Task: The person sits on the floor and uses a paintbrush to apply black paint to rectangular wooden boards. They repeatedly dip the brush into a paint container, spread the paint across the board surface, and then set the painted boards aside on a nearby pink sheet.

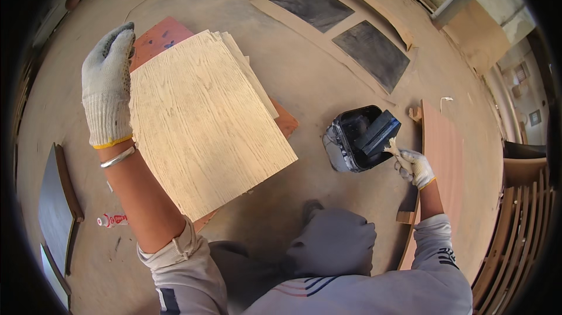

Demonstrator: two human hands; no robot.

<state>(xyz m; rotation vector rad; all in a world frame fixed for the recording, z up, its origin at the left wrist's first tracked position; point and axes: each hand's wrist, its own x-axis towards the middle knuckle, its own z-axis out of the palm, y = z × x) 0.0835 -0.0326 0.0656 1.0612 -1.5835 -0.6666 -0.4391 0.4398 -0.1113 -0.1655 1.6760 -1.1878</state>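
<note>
A stack of pale wood-grain panels lies on a reddish board, with its sheets slightly offset. My gloved left hand is beside the stack's upper left corner, fingers stretched out; whether it touches the edge is unclear. To the right, my gloved right hand is closed on the pale handle of a wide paint brush. Its broad black head rests over the opening of a black paint bucket, whose outside is smeared with paint.
Two black-coated panels lie on brown cardboard at the far side. A long reddish-brown board is right of the bucket. Dark panels lean at left near a red-and-white bottle. Slatted wood stands far right.
</note>
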